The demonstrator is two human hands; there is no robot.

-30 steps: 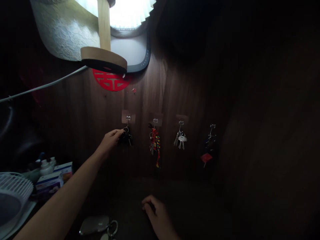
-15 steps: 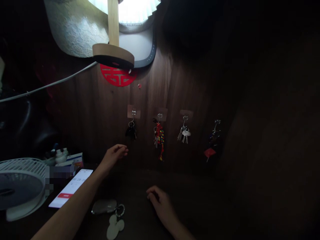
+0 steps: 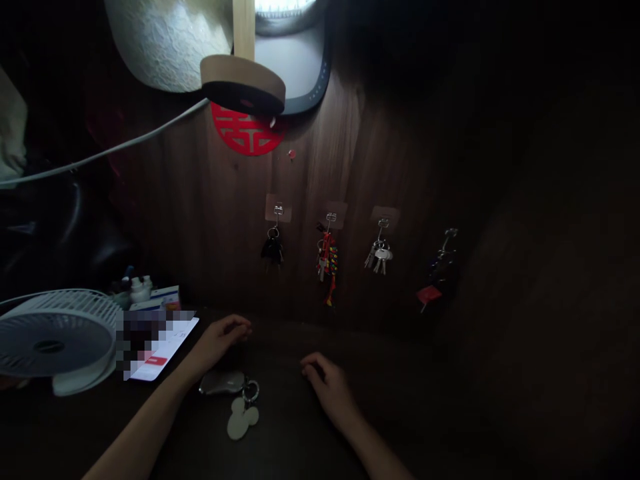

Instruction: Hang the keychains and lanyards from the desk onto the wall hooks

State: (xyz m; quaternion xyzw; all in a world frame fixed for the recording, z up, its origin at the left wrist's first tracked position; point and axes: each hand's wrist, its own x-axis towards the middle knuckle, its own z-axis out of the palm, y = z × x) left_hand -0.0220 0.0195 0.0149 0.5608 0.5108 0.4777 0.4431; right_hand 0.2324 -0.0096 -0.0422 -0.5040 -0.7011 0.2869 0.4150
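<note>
My left hand (image 3: 223, 341) is low over the dark tabletop, fingers loosely curved and thumb apart, holding nothing. Just below its wrist lies a key fob (image 3: 223, 383) with a metal ring and a pale mouse-head-shaped tag (image 3: 243, 419). My right hand (image 3: 330, 390) rests on or just above the table to the right, its fingers half bent with a gap at the thumb, and nothing in it. Above, bunches hang from wall hooks: black keys (image 3: 273, 249), keys with a red and multicoloured cord (image 3: 327, 260), silver keys (image 3: 383, 255), and a dim bunch with a red tag (image 3: 429, 294).
A white fan (image 3: 55, 340) stands at the left, beside a lit phone (image 3: 170, 350) and small white bottles (image 3: 141, 288). A lamp with a round wooden base (image 3: 243, 80) and a white cable (image 3: 140, 139) juts over a red paper cutout (image 3: 247, 137). The right side is very dark.
My left hand has come down from below the black keys towards the tabletop. My right hand has hardly moved. The view has shifted, so the wall items sit higher and further right.
</note>
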